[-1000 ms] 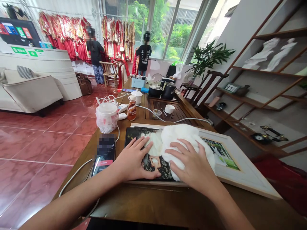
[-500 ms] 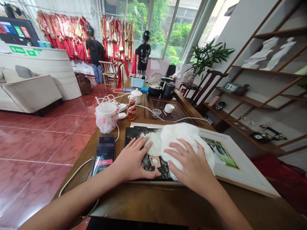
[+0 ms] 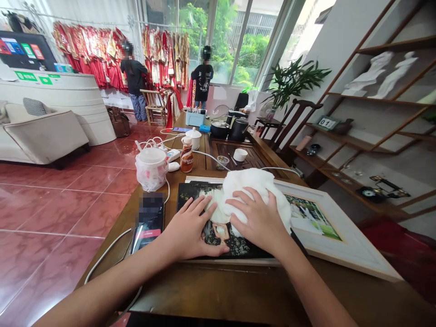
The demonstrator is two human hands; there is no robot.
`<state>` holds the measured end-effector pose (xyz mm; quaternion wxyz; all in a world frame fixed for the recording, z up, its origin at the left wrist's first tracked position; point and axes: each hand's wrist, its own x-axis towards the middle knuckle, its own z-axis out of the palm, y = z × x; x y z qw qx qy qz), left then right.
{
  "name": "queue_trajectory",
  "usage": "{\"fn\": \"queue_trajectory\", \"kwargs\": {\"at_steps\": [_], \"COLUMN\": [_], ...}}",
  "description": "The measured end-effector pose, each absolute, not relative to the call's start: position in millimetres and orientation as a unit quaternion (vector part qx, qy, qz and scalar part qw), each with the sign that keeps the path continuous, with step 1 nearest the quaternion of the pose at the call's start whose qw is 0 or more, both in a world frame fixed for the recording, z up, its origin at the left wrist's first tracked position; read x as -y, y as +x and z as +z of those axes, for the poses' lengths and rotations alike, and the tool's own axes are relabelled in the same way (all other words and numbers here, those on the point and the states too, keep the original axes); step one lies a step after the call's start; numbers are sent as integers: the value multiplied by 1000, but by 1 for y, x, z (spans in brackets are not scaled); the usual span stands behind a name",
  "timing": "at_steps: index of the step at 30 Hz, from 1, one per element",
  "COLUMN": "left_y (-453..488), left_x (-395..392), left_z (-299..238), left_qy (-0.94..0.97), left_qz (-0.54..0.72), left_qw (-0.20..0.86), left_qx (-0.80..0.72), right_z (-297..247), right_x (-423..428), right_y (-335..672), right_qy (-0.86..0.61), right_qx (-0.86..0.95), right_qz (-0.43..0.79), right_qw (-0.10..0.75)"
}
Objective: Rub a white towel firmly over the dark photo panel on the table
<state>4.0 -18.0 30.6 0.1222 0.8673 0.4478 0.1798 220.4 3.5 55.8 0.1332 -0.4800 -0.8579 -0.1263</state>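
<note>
A dark photo panel (image 3: 190,236) lies flat on the wooden table, printed with a figure in white. My left hand (image 3: 190,227) rests on the panel's left part, fingers spread and holding nothing. Bunched over its right half is a thick white cloth (image 3: 255,178). My right hand (image 3: 257,218) grips this cloth from above, its fingers curved into the folds and pressing it on the panel. The cloth hides part of the picture. A white-framed photo (image 3: 313,218) sticks out to the right, partly beneath the panel.
Left of the panel are a phone (image 3: 148,227) with a white cable and a bag-wrapped tub (image 3: 151,168). Beyond stand a brown bottle (image 3: 186,155), a lidded white cup (image 3: 194,137), a small white bowl (image 3: 240,155) and dark pots (image 3: 238,129). Two people stand by the clothes racks.
My right hand has slid the white cloth a little to the left and away from me, uncovering the panel's lower right corner. The left hand stays in place.
</note>
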Motion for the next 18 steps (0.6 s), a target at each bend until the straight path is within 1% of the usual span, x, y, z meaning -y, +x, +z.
{"fn": "queue_trajectory", "kwargs": {"at_steps": [8,18], "left_y": [3,4], "left_x": [18,19], "left_z": [30,32], "left_qy": [870,871], "left_qz": [176,162], "left_qw": [118,118], "left_qx": [-445,-448], "right_z": [50,59], "right_x": [30,-8], "right_y": [237,218], "right_qy": [-495,-499], "right_qx": [852,851], "right_qz": [-114,-117], "right_qw": [127,115]}}
